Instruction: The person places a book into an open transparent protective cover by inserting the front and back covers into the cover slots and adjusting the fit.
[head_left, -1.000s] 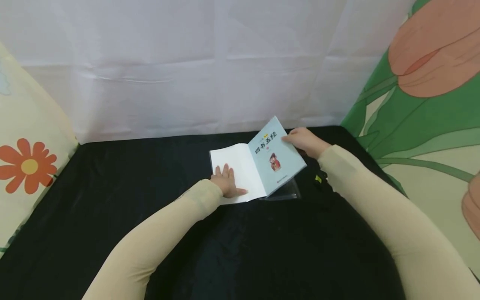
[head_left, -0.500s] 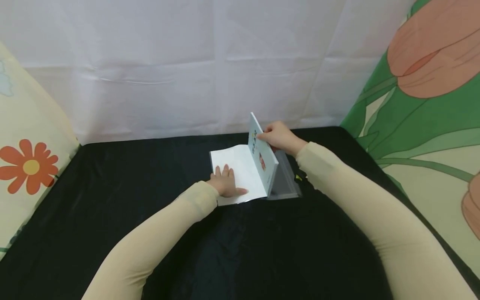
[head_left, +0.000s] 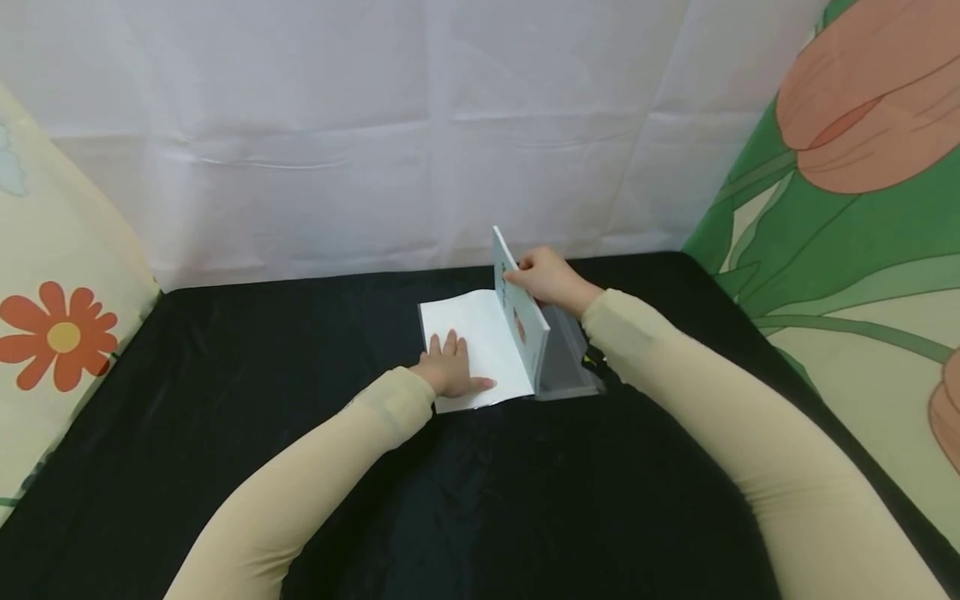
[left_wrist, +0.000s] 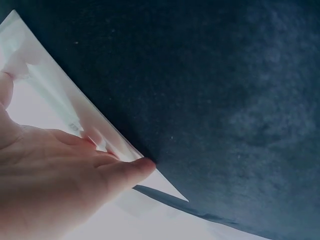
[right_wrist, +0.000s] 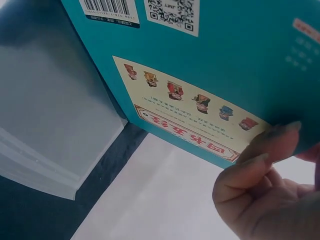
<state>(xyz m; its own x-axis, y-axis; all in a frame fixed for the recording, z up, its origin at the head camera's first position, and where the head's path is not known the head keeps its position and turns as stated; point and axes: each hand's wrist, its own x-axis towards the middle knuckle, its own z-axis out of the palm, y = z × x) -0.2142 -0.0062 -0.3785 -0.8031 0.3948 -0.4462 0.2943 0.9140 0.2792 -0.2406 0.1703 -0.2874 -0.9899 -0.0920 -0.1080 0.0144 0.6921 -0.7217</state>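
A thin light-blue book (head_left: 529,329) stands nearly upright on its spine edge, its white inner leaf (head_left: 480,321) spread flat to the left. My left hand (head_left: 448,369) rests on that leaf with fingers spread and straight. In the left wrist view the thumb of the left hand (left_wrist: 70,167) lies along the leaf's edge. My right hand (head_left: 551,277) pinches the book's upper outer edge. The right wrist view shows its teal back cover (right_wrist: 220,65) with barcode and small figures, gripped at the edge. A clear plastic book cover's flap (head_left: 566,373) lies flat to the right.
A small black and yellow object (head_left: 592,358) sits beside the plastic flap, partly hidden by the right sleeve. Black cloth (head_left: 315,333) covers the table. A white curtain (head_left: 337,192) hangs behind, with flower-printed cloths (head_left: 862,275) at both sides.
My right hand has moved left, swinging the book from leaning rightward to nearly upright. More of the plastic flap shows. My left hand has stayed on the white leaf.
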